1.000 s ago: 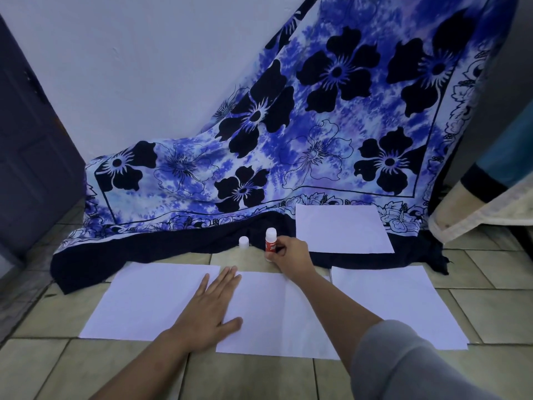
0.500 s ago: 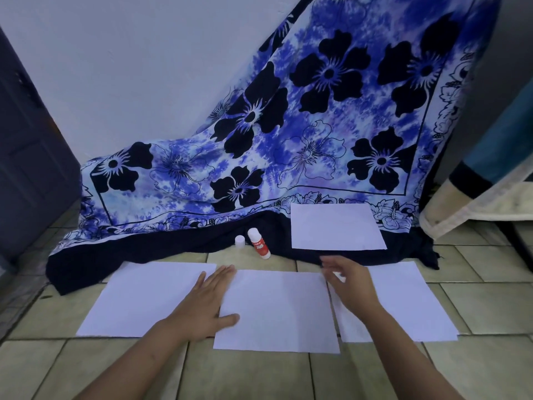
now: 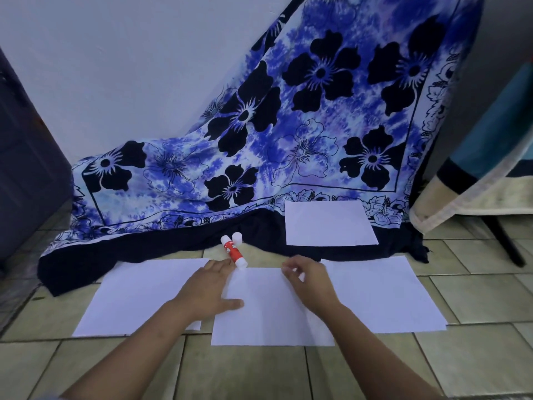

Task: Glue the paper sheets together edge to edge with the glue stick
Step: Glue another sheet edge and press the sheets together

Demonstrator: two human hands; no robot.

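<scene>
Left hand (image 3: 209, 290) lies flat, fingers straight, where the left sheet (image 3: 138, 295) meets the middle sheet (image 3: 268, 313). Right hand (image 3: 308, 280) bends its fingers at that sheet's 1 o'clock corner; I cannot tell if it grips. At 12 o'clock from the left hand, the glue stick (image 3: 234, 252) lies on its side, its cap (image 3: 237, 237) beside it.
</scene>
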